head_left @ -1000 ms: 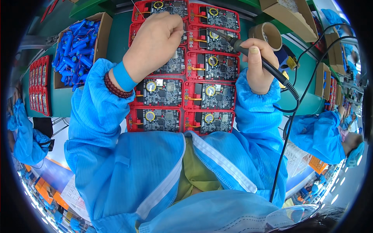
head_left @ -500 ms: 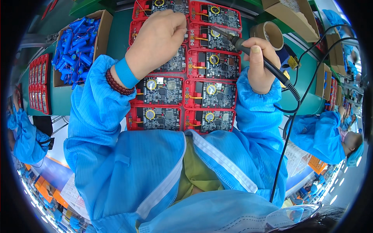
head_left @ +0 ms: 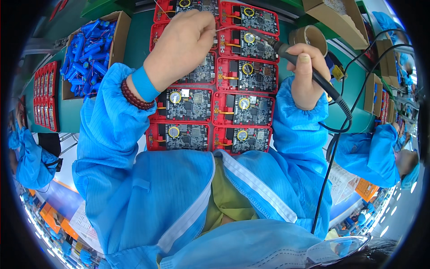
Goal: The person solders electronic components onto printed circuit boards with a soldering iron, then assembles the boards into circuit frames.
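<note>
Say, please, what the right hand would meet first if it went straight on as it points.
The soldering iron leading the right hand would probably meet the thin wire at the left hand first, or perhaps a circuit board; depth is unclear.

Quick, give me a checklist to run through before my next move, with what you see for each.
1. Soldering iron gripped by its handle: ok, right hand holds it.
2. Wire in the left hand: ok, it shows at the fingertips.
3. Iron's tip touching a board: cannot tell from above.
4. Circuit boards near the left hand in full view: not ok, partly covered.
5. Iron's cable off the boards: ok, it loops to their right.
</note>
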Motion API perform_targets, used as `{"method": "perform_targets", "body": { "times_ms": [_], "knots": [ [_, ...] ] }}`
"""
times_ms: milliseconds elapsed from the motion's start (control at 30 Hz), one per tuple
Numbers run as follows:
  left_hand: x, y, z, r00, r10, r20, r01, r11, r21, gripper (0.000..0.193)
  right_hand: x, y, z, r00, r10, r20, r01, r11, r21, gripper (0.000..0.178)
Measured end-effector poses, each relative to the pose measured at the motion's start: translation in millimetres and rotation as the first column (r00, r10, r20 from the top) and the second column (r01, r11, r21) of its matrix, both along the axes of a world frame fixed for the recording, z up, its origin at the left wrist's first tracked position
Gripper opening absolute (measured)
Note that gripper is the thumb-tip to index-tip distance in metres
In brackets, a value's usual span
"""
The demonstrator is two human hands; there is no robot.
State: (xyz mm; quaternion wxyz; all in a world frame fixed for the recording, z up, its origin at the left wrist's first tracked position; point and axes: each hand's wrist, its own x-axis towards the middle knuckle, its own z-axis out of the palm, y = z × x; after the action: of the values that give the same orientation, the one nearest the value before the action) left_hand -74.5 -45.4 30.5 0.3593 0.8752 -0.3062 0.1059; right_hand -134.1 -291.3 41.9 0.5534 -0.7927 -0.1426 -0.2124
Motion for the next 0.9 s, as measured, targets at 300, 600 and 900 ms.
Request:
{"method": "perform_targets", "body": {
  "times_ms": [300,600,900],
  "knots": [
    [39.0,-4.7,4.2,0.995,0.079,0.053,-0.077,0.996,-0.034,0.008,38.1,1.8,10.4,1.0,-0.028,-0.007,0.028,0.997,0.078,0.017],
    [54.1,-9.8,-18.8,0.989,0.105,0.1,-0.107,0.994,0.014,0.008,53.7,7.8,-4.4,1.0,-0.002,0.003,0.002,1.0,0.007,0.014],
    [55.0,-13.6,-18.7,0.987,0.114,0.11,-0.117,0.993,0.028,0.009,54.4,9.1,-9.0,0.998,0.042,-0.05,-0.038,0.996,0.078,0.016]
  ]
}}
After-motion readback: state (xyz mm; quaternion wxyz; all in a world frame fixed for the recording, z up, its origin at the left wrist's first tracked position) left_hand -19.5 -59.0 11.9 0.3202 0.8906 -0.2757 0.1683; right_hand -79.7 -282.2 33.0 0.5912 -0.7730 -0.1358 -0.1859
